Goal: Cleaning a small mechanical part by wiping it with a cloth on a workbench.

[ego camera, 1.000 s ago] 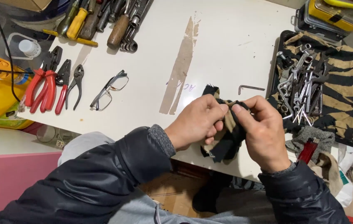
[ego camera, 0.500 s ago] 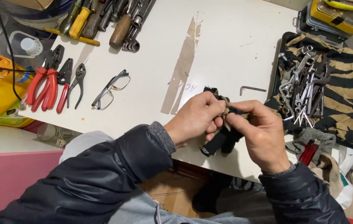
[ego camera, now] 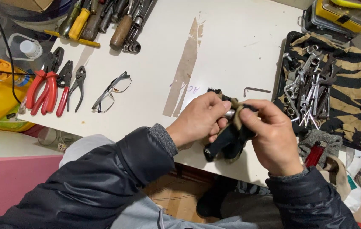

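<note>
- Wiping is the work in hand: both hands meet over the near edge of the white table (ego camera: 231, 51), and a dark cloth (ego camera: 227, 142) is bunched between them.
- Left hand (ego camera: 199, 121): fingers curled narrow, thumb and fingertips pinched on a small shiny metal piece (ego camera: 230, 113) that shows only as a glint between the 2 hands.
- Right hand (ego camera: 273, 135): fingers closed on the cloth, the thumb pressing a paler fold of it against the metal piece.
- Compared with 1 second ago, the hands have stayed in the same place, but the cloth hangs lower below them and the right thumb has slid over the piece. I judge that the rubbing goes on and is not yet finished.
- What the piece is cannot be told; most of it is hidden by fingers and cloth.
- To the right, a heap of spanners (ego camera: 307, 91) lies on a striped cloth (ego camera: 354, 80), and a bent hex key (ego camera: 254, 90) lies just beyond the hands.
- To the far left lie 2 red-handled pliers (ego camera: 44, 87), near them a pair of spectacles (ego camera: 111, 91), and farther off a row of screwdrivers (ego camera: 104, 19).
</note>
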